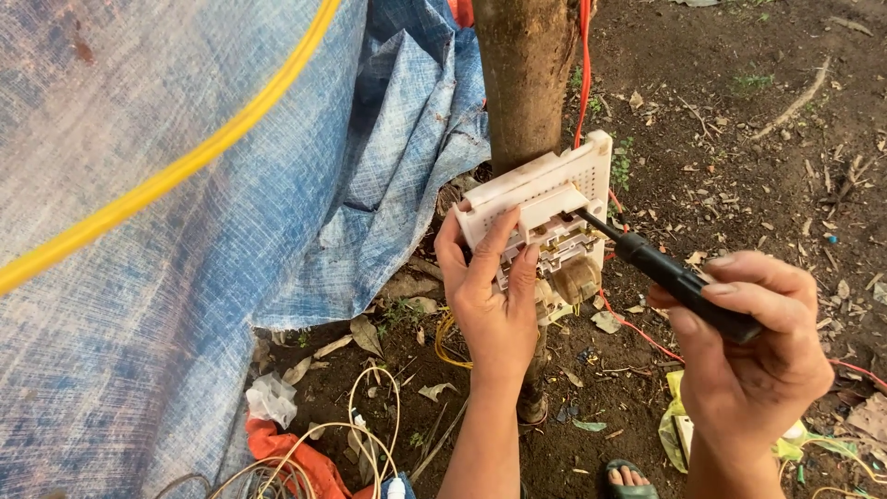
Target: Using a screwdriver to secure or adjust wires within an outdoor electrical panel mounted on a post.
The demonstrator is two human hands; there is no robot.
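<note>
My left hand (490, 296) grips a white plastic electrical unit (545, 199) with a perforated face and exposed inner parts, held up in front of a tree trunk (525, 74). My right hand (748, 342) holds a black-handled screwdriver (674, 277). Its thin shaft points up and left, and the tip sits in the unit's open middle section. A brownish coil part (577, 277) hangs at the bottom of the unit.
A blue tarpaulin (185, 231) with a yellow hose (166, 176) across it fills the left. Red wire (584, 65) runs down the trunk. Pale wires (370, 434) and an orange cloth (296, 457) lie on the dirt, near a sandalled foot (633, 479).
</note>
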